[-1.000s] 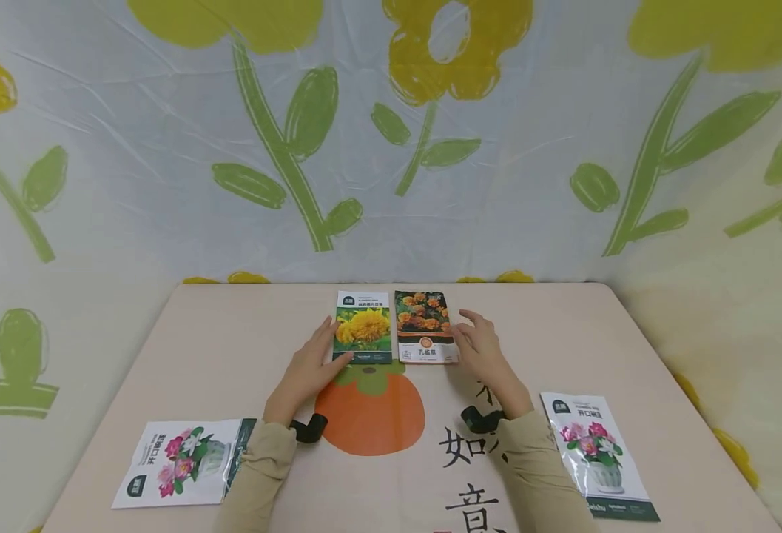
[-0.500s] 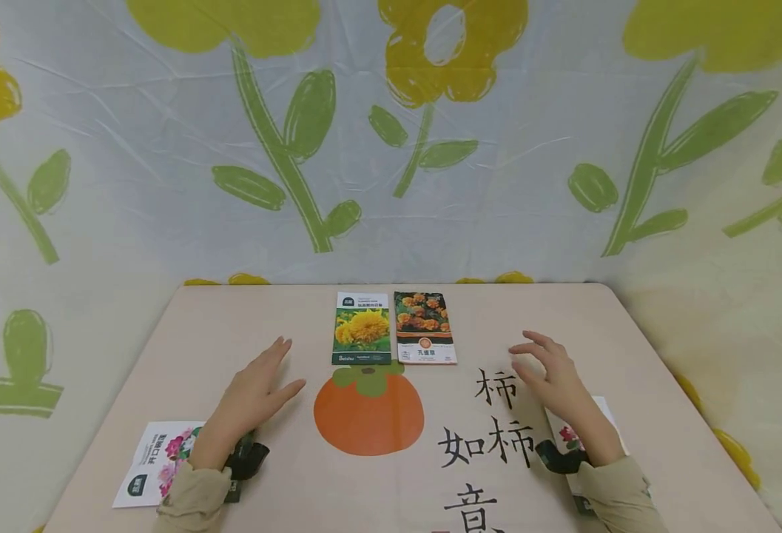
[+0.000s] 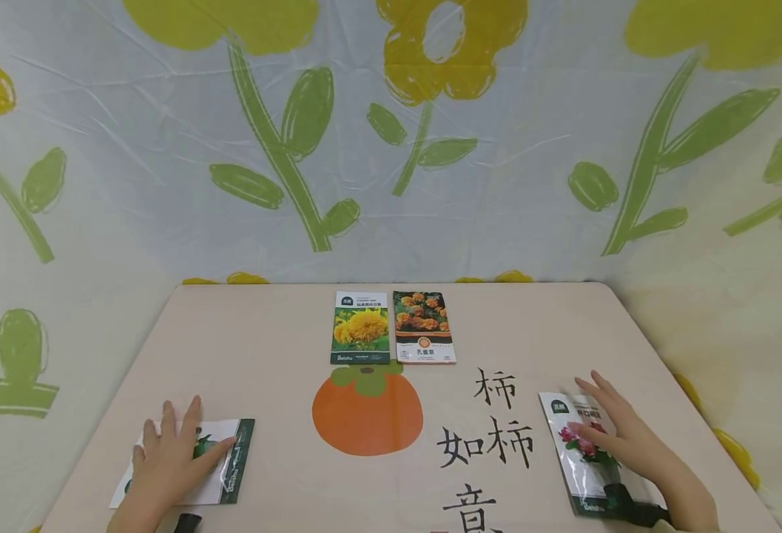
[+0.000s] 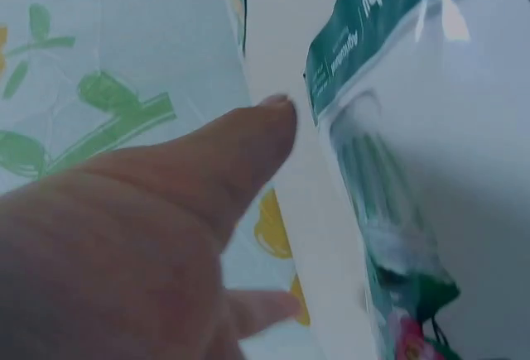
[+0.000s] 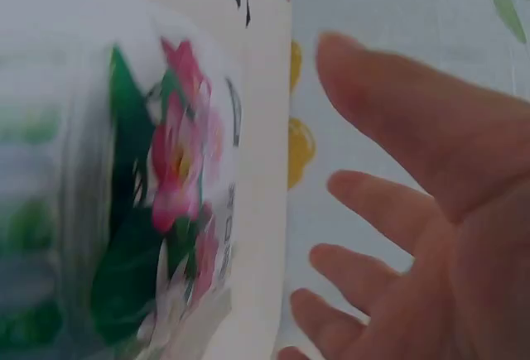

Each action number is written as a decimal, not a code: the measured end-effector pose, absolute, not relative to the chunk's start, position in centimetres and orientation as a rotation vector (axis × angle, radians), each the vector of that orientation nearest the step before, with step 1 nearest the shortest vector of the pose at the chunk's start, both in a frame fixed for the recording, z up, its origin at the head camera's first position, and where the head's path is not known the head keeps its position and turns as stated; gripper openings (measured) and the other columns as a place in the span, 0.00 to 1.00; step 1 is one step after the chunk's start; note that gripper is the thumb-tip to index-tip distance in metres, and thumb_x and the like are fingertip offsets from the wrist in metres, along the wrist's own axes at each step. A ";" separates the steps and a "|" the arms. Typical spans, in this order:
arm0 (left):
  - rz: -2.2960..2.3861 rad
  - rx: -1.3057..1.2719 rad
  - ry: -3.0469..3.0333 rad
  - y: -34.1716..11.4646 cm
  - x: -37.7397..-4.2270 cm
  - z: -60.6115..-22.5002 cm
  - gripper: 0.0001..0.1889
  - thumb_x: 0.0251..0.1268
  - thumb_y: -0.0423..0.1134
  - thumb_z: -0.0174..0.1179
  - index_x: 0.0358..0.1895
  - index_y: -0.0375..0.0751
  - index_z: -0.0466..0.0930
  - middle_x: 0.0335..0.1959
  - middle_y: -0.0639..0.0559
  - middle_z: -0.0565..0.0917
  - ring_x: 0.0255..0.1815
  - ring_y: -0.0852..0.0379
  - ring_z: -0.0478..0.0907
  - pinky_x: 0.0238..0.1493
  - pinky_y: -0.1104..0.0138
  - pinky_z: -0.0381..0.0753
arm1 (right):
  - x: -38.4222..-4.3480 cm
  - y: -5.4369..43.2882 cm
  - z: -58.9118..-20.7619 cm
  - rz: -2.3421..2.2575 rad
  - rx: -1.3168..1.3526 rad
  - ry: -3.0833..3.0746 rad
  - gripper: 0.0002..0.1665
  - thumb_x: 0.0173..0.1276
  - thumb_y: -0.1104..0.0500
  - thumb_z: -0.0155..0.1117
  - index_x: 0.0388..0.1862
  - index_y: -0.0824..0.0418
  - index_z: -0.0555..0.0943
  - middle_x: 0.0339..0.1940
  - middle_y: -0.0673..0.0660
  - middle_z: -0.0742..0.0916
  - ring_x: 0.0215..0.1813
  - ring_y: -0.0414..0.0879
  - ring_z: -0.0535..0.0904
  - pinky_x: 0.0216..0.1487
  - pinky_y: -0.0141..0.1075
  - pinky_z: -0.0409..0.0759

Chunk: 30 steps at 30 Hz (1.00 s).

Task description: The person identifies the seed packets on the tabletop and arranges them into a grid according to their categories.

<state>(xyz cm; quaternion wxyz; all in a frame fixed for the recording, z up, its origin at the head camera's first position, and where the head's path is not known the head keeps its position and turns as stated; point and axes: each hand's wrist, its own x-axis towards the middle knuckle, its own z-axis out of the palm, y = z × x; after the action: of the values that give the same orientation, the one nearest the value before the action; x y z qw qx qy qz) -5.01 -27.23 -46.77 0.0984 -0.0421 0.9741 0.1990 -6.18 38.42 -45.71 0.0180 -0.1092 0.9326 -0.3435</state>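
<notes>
My left hand [image 3: 171, 459] spreads its fingers over a white seed packet [image 3: 229, 474] that lies sideways at the front left and covers much of its flower picture. In the left wrist view the packet's green end strip [image 4: 339, 70] and printed pot show beside the thumb. At the front right, my right hand [image 3: 637, 440] hovers over a second white seed packet [image 3: 567, 459] with pink flowers, fingers extended. The right wrist view shows the fingers [image 5: 389, 211] apart from that packet's pink flower print [image 5: 178, 157]. Neither hand grips anything.
A yellow-flower seed packet [image 3: 360, 329] and an orange-flower seed packet [image 3: 424, 328] lie side by side at the table's far middle. The tabletop [image 3: 264, 326] bears a printed persimmon [image 3: 367, 414] and black characters. A flowered cloth [image 3: 497, 222] hangs behind.
Both hands have left the two packets at the far middle and moved outward and nearer, left hand to the front-left packet, right hand to the front-right one. The packets have stayed in place.
</notes>
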 end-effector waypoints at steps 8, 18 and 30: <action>0.561 -0.407 2.666 -27.9 -4.1 -47.3 0.72 0.49 0.78 0.59 0.70 0.16 0.33 0.59 0.02 0.31 0.56 0.00 0.32 0.47 0.15 0.39 | -5.4 39.6 -47.5 -1.041 -0.227 2.724 0.55 0.56 0.56 0.74 0.75 0.71 0.56 0.74 0.83 0.46 0.72 0.84 0.31 0.54 0.83 0.38; 0.536 -0.362 2.688 -28.1 -4.4 -47.7 0.71 0.47 0.78 0.60 0.70 0.16 0.37 0.61 0.04 0.32 0.59 0.03 0.33 0.48 0.15 0.40 | -5.5 39.5 -48.0 -1.089 -0.154 2.648 0.57 0.56 0.56 0.75 0.77 0.69 0.54 0.76 0.80 0.40 0.73 0.79 0.24 0.54 0.83 0.34; 0.501 -0.296 2.736 -28.2 -4.5 -48.3 0.71 0.48 0.79 0.58 0.71 0.16 0.38 0.62 0.04 0.34 0.59 0.03 0.36 0.51 0.16 0.43 | -5.6 39.3 -47.6 -1.072 -0.111 2.628 0.57 0.57 0.54 0.74 0.77 0.70 0.52 0.76 0.80 0.40 0.73 0.79 0.23 0.55 0.82 0.34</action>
<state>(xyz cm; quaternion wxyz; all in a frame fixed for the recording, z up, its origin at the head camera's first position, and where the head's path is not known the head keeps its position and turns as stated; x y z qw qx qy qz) -4.50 -28.24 -48.29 0.1715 -0.1042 0.9636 0.1764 -5.56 39.26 -47.61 0.1498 -0.0386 0.9148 -0.3731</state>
